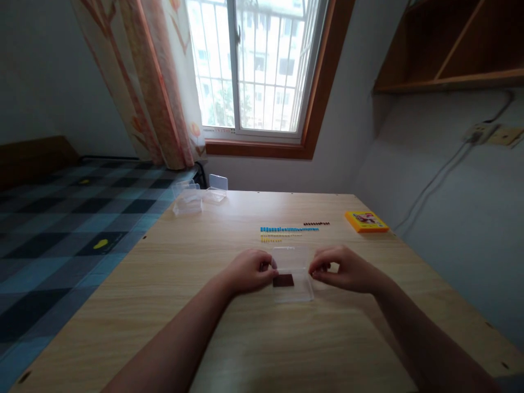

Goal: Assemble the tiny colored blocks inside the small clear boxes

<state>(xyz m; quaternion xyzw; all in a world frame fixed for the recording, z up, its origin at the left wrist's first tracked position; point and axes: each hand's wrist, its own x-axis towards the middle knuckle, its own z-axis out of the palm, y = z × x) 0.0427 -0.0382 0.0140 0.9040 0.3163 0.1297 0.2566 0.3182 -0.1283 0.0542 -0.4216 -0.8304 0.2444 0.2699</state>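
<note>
An open clear plastic box (pixel 303 286) lies on the table between my two hands, its hinged lid (pixel 286 256) turned toward the far side. Inside its left part shows a flat dark brown rectangular piece (pixel 283 280). My left hand (pixel 251 270) is closed on the box's left side, thumb near the brown piece. At the right side, my right hand (pixel 344 267) pinches the box's edge around the hinge. Just beyond the box run rows of small pieces: yellow (pixel 271 240), pale (pixel 282 234), blue (pixel 289 229) and dark brown (pixel 316 223).
Two open clear plastic boxes, one nearer (pixel 188 204) and one farther (pixel 216 194), stand at the table's far left corner. A yellow-orange box (pixel 366 221) lies near the right edge. Left of the table (pixel 143 305) is a bed with a checked cover (pixel 102 218).
</note>
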